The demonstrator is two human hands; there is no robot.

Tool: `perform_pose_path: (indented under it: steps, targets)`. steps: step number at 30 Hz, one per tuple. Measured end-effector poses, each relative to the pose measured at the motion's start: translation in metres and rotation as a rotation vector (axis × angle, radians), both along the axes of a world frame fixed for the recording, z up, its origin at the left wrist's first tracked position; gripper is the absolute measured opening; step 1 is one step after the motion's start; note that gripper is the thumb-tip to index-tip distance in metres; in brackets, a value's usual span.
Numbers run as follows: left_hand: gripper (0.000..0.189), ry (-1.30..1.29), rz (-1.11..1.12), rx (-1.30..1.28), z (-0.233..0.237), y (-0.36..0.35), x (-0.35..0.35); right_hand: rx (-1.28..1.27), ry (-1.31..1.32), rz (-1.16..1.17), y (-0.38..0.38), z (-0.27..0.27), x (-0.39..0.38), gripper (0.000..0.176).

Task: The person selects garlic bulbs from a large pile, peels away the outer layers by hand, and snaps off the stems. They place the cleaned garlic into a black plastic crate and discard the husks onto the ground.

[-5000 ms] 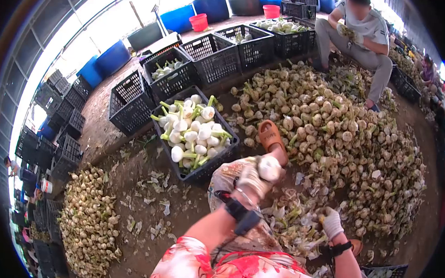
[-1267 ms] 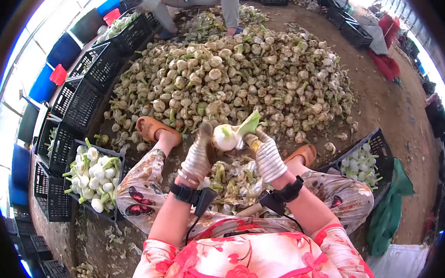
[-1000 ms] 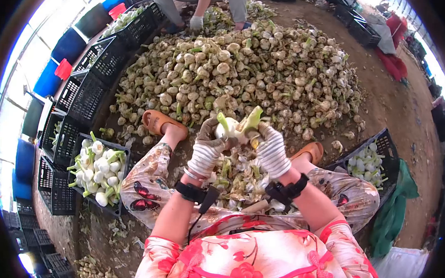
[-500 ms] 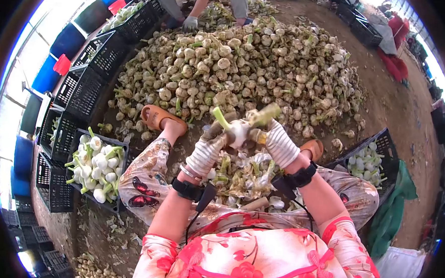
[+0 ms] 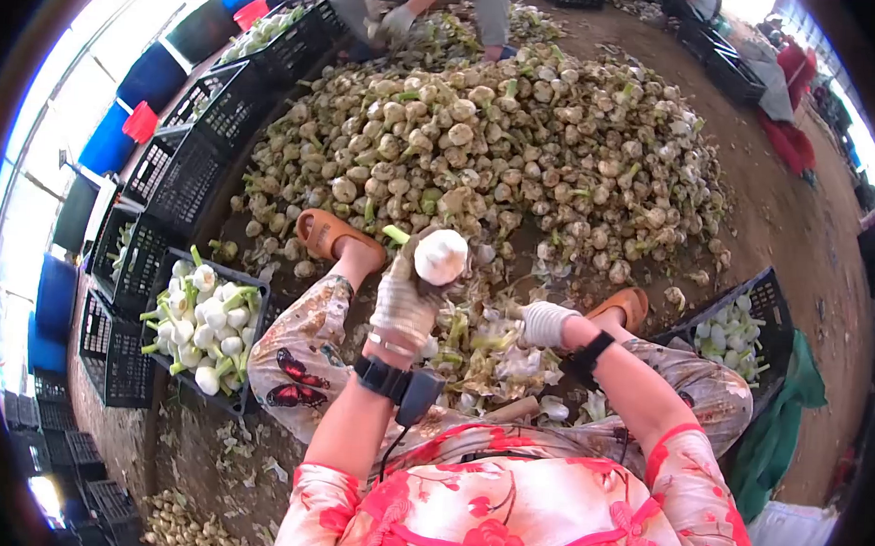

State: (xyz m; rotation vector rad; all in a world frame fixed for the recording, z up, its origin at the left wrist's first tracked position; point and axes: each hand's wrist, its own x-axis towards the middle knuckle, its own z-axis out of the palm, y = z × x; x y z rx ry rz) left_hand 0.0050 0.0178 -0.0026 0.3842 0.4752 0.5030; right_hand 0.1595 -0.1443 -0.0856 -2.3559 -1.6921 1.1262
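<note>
My left hand (image 5: pixel 407 293), in a dirty white knit glove, is closed around a clean white garlic bulb (image 5: pixel 440 257). A green stem stub pokes out to the left of the bulb. Lower and to the right, my gloved right hand (image 5: pixel 545 326) is over the pile of garlic peels and cut stems (image 5: pixel 497 359) between my legs. Its fingers blend into the peels, so what they hold, if anything, cannot be made out. Ahead of both hands lies a big heap of unpeeled, soiled garlic bulbs (image 5: pixel 482 158).
A black crate of cleaned garlic (image 5: pixel 257 314) stands at my left, another crate (image 5: pixel 770 305) at my right beside green cloth (image 5: pixel 788 415). Stacked black crates (image 5: pixel 183 179) line the left side. Another person's gloved hand (image 5: pixel 400 20) is beyond the heap.
My hands have parted. The left hand keeps the garlic bulb, its white underside now facing me; my right hand has dropped toward the peels. The other person's hand has moved up and right.
</note>
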Motion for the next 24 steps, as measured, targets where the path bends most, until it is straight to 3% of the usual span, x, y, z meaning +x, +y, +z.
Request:
perform_pose_path:
  steps: [2,3,5,7,9,11,13,14,17,18,19,20,21,24]
  targets:
    - [0.043,0.008,-0.049,-0.198,-0.021,0.011,0.000,0.269,0.272,-0.129,-0.004,0.044,-0.012,0.037]
    - [0.040,-0.075,-0.065,-0.247,-0.025,0.012,0.003,0.171,0.511,-0.300,0.004,0.065,-0.014,0.035]
    - [0.026,-0.061,-0.019,-0.329,-0.014,0.004,0.005,0.550,0.601,-0.299,0.012,0.072,-0.015,0.033]
    - [0.030,-0.075,0.056,-0.322,-0.030,0.005,0.002,0.508,0.694,-0.459,0.018,0.100,-0.024,0.030]
    - [0.044,0.094,0.146,-0.218,-0.030,0.002,-0.013,0.503,0.441,-0.316,0.023,0.101,-0.019,0.022]
    - [0.051,0.194,0.188,-0.262,-0.050,0.012,-0.025,0.297,0.477,-0.453,0.022,0.082,-0.018,0.025]
    - [0.053,0.349,0.266,-0.324,-0.046,0.023,-0.042,0.358,0.348,-0.331,0.015,0.035,-0.005,0.023]
    - [0.050,0.230,0.350,-0.205,-0.067,0.061,-0.062,0.354,0.434,-0.362,0.012,0.031,-0.006,0.022]
    - [0.051,0.035,0.595,0.232,0.035,0.164,-0.135,0.230,0.627,-0.481,0.011,0.031,-0.010,0.021]
    - [0.059,0.000,0.718,0.419,0.050,0.213,-0.167,0.186,0.639,-0.511,0.012,0.037,-0.014,0.021]
    - [0.071,0.142,0.917,0.129,0.112,0.226,-0.170,0.149,0.647,-0.538,0.015,0.040,-0.015,0.021]
    - [0.080,0.033,0.939,0.126,0.105,0.257,-0.189,0.169,0.636,-0.517,0.016,0.031,-0.015,0.022]
    - [0.079,-0.002,0.952,-0.173,0.112,0.265,-0.191,0.143,0.674,-0.591,0.018,0.036,-0.018,0.020]
    - [0.060,0.147,0.793,0.044,0.075,0.230,-0.143,0.365,0.426,-0.387,0.014,0.005,-0.009,0.028]
